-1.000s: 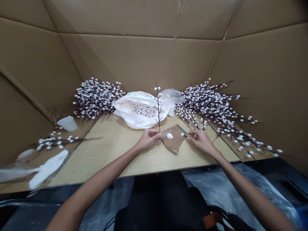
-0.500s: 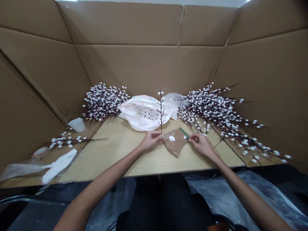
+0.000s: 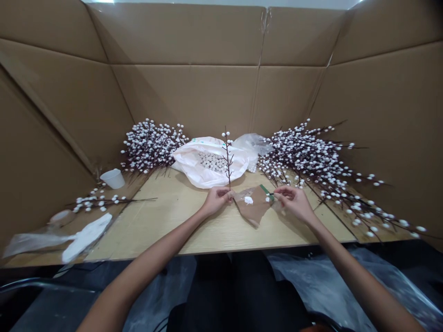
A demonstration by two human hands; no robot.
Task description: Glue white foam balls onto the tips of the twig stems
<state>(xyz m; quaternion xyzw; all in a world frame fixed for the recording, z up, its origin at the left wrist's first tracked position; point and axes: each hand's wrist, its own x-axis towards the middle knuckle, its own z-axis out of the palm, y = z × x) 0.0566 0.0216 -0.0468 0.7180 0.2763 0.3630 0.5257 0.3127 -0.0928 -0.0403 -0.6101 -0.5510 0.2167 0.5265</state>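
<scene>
My left hand (image 3: 217,201) is closed around the base of a dark brown twig (image 3: 228,161), which stands nearly upright with a few white berries near its top and bare side shoots below. At the same fingers is the left corner of a brown cardboard piece (image 3: 254,214) with a green edge. A white paste blob (image 3: 248,200) lies on it, with a smaller dab near the green edge. My right hand (image 3: 294,203) pinches a thin dark stick (image 3: 272,194), its tip by the smaller dab. What the stick is, I cannot make out.
Behind the hands sits an open white bag (image 3: 194,173) of loose white berries. Berry branches are heaped at left (image 3: 148,145) and right (image 3: 304,152). A white cup (image 3: 112,179) and one berry branch (image 3: 100,201) lie at left. Cardboard walls (image 3: 187,92) surround the table.
The twig's top has tilted left in my left hand. My right hand has shifted slightly right and up with the dark stick, its tip now nearer the green edge.
</scene>
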